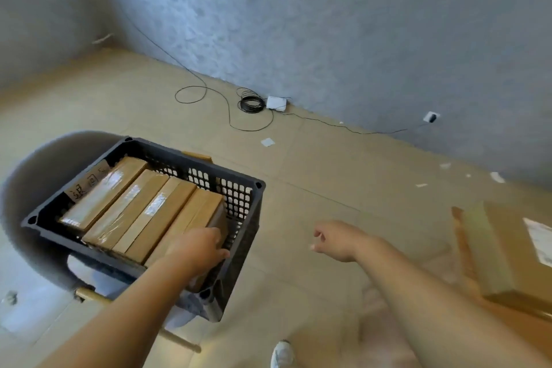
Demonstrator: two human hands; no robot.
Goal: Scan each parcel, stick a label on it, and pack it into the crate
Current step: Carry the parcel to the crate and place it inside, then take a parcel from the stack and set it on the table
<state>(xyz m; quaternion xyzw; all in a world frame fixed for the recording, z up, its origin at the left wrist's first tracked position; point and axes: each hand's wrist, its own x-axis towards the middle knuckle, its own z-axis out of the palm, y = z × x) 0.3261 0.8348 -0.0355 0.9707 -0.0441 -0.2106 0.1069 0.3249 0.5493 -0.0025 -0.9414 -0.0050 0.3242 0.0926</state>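
Note:
A dark plastic crate (pixel 239 188) stands on a chair at the left, holding several brown cardboard parcels on edge in a row. My left hand (pixel 198 249) reaches into the crate and grips the near end of the rightmost parcel (pixel 200 212). To the right of the crate, my right hand (pixel 337 240) hovers over the floor with loosely curled fingers, holding nothing. A larger cardboard box (pixel 501 248) with a white label sits at the right edge.
A grey chair (pixel 33 188) with wooden legs carries the crate. Black cables (pixel 252 104) and a white adapter (pixel 276 102) lie by the far wall. Paper scraps dot the tiled floor. A white shoe (pixel 282 354) shows at the bottom.

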